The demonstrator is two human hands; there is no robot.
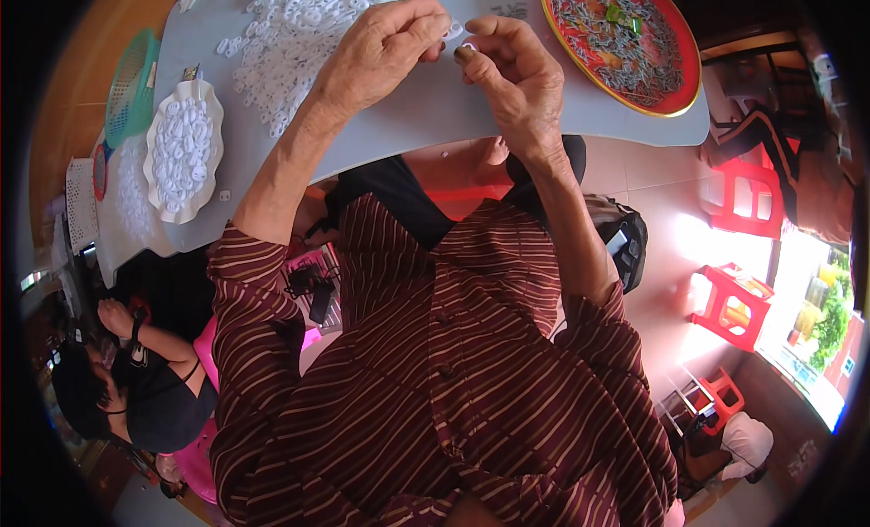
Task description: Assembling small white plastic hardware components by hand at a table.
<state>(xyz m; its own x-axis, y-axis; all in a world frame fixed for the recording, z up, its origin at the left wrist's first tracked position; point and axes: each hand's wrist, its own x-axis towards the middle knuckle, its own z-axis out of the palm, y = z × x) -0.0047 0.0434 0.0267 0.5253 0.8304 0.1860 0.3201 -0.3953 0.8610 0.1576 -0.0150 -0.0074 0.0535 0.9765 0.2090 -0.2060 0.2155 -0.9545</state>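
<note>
Above the grey table, my left hand point(385, 56) pinches a small white plastic clip point(455, 29) between thumb and fingertips. Close beside it on the right is my right hand point(521, 78), its thumb and fingers curled together with a speck of white at the thumb tip. What that hand holds is too small to make out. Behind and left of my hands spreads a loose heap of white plastic clips point(281, 60). At the right, a round red tray point(693, 78) with a yellow rim carries many thin grey metal nails point(634, 69) and a green piece point(623, 19).
A scalloped white dish point(217, 128) full of white pieces stands at the table's left, beside a green basket point(131, 87). Red plastic stools point(729, 305) stand on the floor at right. One person point(163, 382) sits at lower left, another point(739, 445) at lower right.
</note>
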